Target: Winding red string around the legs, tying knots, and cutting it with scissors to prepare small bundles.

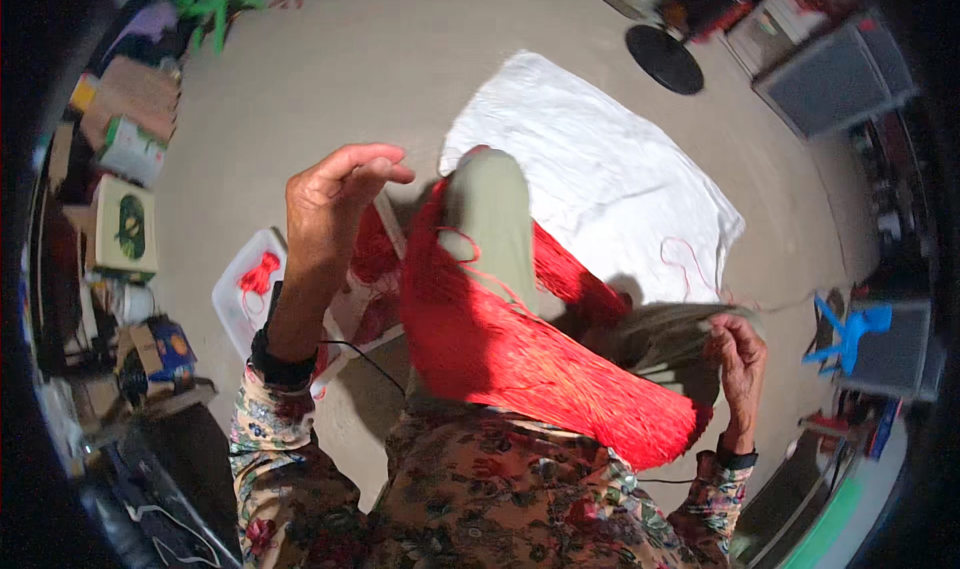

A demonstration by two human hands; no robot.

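A thick loop of glossy red yarn (540, 369) is stretched round my bent knees and crosses my lap. My left hand (345, 179) is raised to the left of my knee, its fingers reaching out to the right with the tips slightly apart; nothing shows between them. Beside my other knee, my right hand (738, 354) is closed in a pinch. A thin red strand (685, 249) curves over the white cloth (590, 149) and runs down close to those fingers. Another loose strand (460, 237) lies curled over my left knee (490, 204).
On the left, a white plastic tub (232, 294) holds a small red yarn bundle (260, 272). More red yarn (372, 249) lies in a frame or box beside my left forearm. Boxes (125, 224) line the left wall. A blue stool (850, 334) stands at right, a round black base (664, 59) farther back.
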